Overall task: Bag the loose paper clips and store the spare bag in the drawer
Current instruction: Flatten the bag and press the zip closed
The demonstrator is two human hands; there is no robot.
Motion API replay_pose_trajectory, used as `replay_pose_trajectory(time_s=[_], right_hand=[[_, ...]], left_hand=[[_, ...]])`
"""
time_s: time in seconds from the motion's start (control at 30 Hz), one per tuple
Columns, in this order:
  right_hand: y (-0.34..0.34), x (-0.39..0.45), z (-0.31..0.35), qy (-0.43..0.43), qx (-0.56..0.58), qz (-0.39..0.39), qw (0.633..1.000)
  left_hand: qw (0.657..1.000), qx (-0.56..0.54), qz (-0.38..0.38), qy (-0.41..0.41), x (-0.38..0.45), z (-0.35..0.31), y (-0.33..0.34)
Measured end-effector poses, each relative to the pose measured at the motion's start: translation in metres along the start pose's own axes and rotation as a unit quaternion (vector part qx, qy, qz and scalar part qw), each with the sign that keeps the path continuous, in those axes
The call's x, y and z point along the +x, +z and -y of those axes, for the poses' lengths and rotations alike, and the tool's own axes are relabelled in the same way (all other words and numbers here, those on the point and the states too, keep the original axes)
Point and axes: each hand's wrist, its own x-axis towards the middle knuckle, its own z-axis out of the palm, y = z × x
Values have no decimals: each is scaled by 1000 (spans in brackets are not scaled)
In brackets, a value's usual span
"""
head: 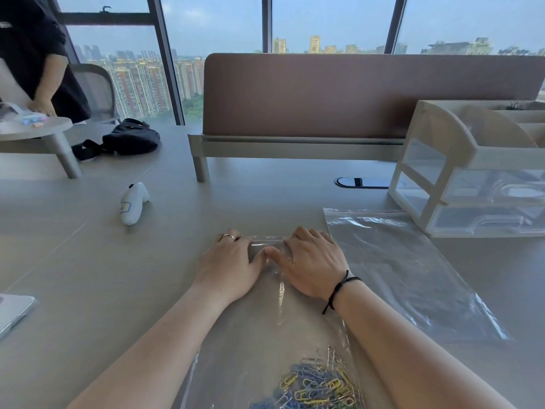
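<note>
A clear zip bag lies flat on the desk in front of me, its zip strip at the far end. Coloured paper clips sit heaped inside it at the near end. My left hand and my right hand both press on the bag's zip strip, fingertips side by side, thumbs nearly touching. A second clear bag lies flat and apart to the right. Behind it stands a white drawer unit with clear drawers, both pushed in.
A white handheld device lies at the left of the desk. A brown divider panel runs along the back. A grey laptop corner shows at the left edge. Another person stands at a round table far left.
</note>
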Motion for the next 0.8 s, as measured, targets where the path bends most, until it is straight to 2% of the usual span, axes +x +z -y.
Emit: replay_pose_trajectory(time_s=[0.3,0.8], right_hand=[[-13,-11,-9,29,-41,0,999],[-12,-8,-12,46,-41,25,998]], left_hand=[[999,15,-8,-44,2,1,0],[996,80,45,-13,-8,-3,-5]])
